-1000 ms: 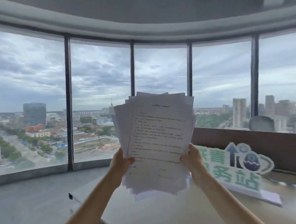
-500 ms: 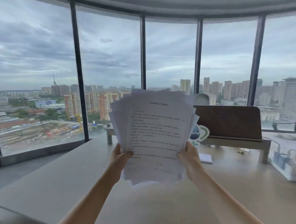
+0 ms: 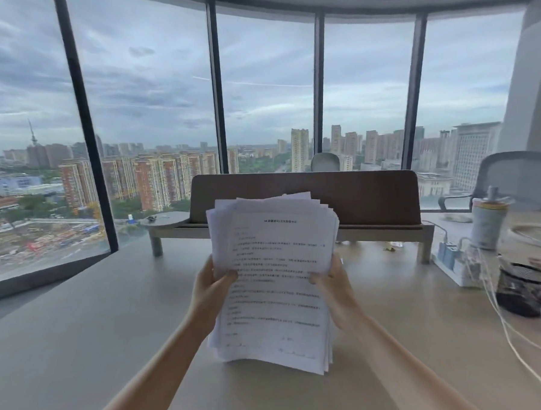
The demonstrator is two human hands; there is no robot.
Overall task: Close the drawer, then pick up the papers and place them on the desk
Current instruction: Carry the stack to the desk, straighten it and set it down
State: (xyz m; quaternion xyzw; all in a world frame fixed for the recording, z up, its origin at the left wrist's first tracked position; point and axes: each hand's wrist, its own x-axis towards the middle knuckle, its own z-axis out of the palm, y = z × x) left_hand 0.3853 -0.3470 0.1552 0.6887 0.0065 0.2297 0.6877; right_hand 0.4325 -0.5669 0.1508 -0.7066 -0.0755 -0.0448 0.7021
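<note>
A loose stack of printed white papers [image 3: 273, 267] stands nearly upright in front of me, its sheets fanned unevenly at the top. My left hand [image 3: 210, 284] grips the stack's left edge and my right hand [image 3: 337, 286] grips its right edge. The stack's lower edge hangs close over the pale desk [image 3: 99, 337]; I cannot tell whether it touches the surface. The drawer is out of view.
A brown raised shelf board [image 3: 373, 194] stands at the desk's back. On the right are a power strip [image 3: 454, 261] with white cables, a black mesh pen cup [image 3: 521, 290] and a tall bottle [image 3: 487, 222]. An office chair [image 3: 521, 180] stands beyond. Large windows run behind.
My view has swung right and tilted down toward the desk. Both hands have brought the papers lower, from raised in front of the window to just above the desktop.
</note>
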